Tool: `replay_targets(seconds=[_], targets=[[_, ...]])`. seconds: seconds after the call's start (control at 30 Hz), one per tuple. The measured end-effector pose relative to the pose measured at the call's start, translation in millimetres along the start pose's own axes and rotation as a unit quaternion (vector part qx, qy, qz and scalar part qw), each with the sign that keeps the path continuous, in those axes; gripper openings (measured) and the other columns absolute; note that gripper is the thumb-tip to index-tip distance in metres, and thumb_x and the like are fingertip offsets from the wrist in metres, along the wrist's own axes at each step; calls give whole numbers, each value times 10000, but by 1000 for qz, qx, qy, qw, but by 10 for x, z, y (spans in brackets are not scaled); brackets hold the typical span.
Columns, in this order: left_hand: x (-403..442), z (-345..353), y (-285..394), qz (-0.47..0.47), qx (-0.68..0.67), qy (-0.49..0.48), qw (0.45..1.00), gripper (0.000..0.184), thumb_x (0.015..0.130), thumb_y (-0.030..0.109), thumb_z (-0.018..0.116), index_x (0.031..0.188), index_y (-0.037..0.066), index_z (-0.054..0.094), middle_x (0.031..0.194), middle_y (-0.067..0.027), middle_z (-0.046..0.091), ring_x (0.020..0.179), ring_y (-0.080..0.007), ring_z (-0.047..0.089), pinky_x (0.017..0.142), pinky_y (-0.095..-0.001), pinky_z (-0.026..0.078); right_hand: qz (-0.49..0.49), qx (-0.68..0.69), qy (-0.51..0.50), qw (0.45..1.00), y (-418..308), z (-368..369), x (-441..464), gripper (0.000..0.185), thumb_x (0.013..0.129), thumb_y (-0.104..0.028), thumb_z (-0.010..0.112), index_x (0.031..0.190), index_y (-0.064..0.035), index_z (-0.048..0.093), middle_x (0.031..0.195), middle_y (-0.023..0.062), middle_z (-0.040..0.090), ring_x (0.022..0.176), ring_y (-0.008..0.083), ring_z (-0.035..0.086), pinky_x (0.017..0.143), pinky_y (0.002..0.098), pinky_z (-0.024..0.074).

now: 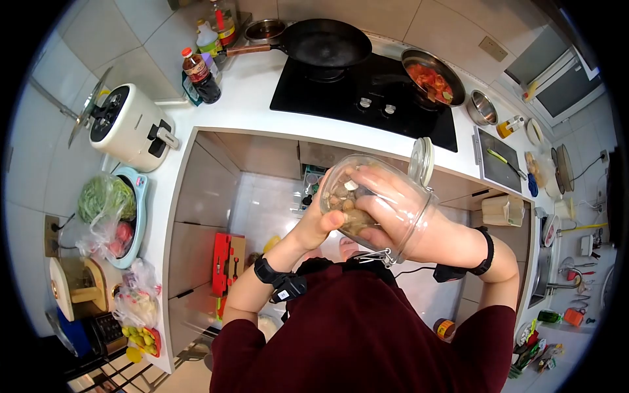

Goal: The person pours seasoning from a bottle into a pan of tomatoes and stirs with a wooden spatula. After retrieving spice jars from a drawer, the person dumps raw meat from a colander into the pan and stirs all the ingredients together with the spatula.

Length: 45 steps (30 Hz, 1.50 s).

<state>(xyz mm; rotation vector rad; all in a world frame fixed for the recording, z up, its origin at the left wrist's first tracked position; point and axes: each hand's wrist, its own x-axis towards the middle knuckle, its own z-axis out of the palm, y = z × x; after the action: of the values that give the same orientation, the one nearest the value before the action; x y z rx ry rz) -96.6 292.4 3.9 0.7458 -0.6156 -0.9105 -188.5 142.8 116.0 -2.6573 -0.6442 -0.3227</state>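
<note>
A large clear glass jar [409,226] lies tilted in front of my chest, its mouth to the right. My left hand [313,226] is closed round the base end, thumb against the glass. Inside are several small brownish, rounded pieces and one pale piece [351,186]; their kind is unclear. My right hand [386,206] reaches through the mouth into the jar, its fingers bent and apart among the pieces, seen through the glass. The hinged glass lid [420,161] hangs open at the rim, and a wire clasp [379,257] shows at the lower edge.
A black wok [321,42] and a pan of cut tomatoes [429,75] sit on the black cooktop [354,98]. To the right are a steel bowl [483,108] and a cutting board with a knife [501,157]. A white rice cooker [134,128] stands left.
</note>
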Motion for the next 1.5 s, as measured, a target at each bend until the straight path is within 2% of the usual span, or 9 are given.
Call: replay_targets(seconds=[0.27,0.9,1.1,1.2,1.27,1.33,1.4,1.47,1.5], targets=[[9,-26,-46,-23,-53,25,998,1041,679,552,741,1415,27,224,1371,-105,372,1291,-217,363,1078,-360,302,27,-4,-23,999,44,14,41,575,718,-196,718,1169,74,486,1231,244,471,1151,400,479,954,461,418],[116,-265,-139,-41,-73,46,995,1021,694,511,752,1420,39,211,1357,-107,385,1249,-215,419,1023,-366,393,47,-30,-6,998,250,124,96,522,763,-212,683,1147,83,489,1231,218,477,1090,383,507,925,423,445],[176,-535,-382,-78,-124,38,989,921,744,660,617,1382,68,314,1302,-110,477,1180,-245,506,960,-406,461,13,-47,27,998,449,27,-247,446,705,-129,740,1088,3,553,1029,115,583,882,290,575,738,367,484],[275,-514,-487,-79,-134,101,983,908,746,669,607,1384,87,325,1305,-99,476,1168,-240,517,947,-403,471,4,9,162,987,592,-8,-390,376,691,-31,741,1031,-48,584,916,81,605,768,239,575,654,326,470],[482,-593,-634,-89,-138,77,983,886,761,673,581,1389,99,334,1310,-101,482,1178,-245,512,940,-402,479,94,58,305,946,734,-100,-514,302,708,29,715,970,-59,594,846,79,612,716,231,576,627,316,470],[469,-566,-689,-50,-211,134,967,882,765,676,567,1386,89,350,1311,-114,490,1192,-261,502,944,-419,477,91,55,327,939,875,-212,-550,234,737,46,689,928,-44,589,797,79,608,705,220,581,620,300,469],[589,-527,-711,-21,-189,82,978,875,766,671,564,1380,80,364,1315,-121,493,1198,-276,497,972,-444,454,194,9,373,907,1452,-346,-797,170,782,-7,690,915,-27,585,775,59,614,701,169,587,632,275,474],[869,-542,-931,-28,-176,133,975,867,757,661,582,1359,67,392,1303,-122,501,1182,-283,509,984,-463,439,416,190,380,804,2620,-300,-1321,133,820,-62,687,889,-8,587,754,32,614,695,102,580,640,238,473],[848,-609,-998,-37,-194,126,972,871,748,662,594,1351,63,404,1294,-128,510,1169,-287,517,979,-467,441,423,215,394,787,2808,-236,-1418,133,824,-87,694,870,-7,597,745,18,613,686,81,571,636,225,469]])
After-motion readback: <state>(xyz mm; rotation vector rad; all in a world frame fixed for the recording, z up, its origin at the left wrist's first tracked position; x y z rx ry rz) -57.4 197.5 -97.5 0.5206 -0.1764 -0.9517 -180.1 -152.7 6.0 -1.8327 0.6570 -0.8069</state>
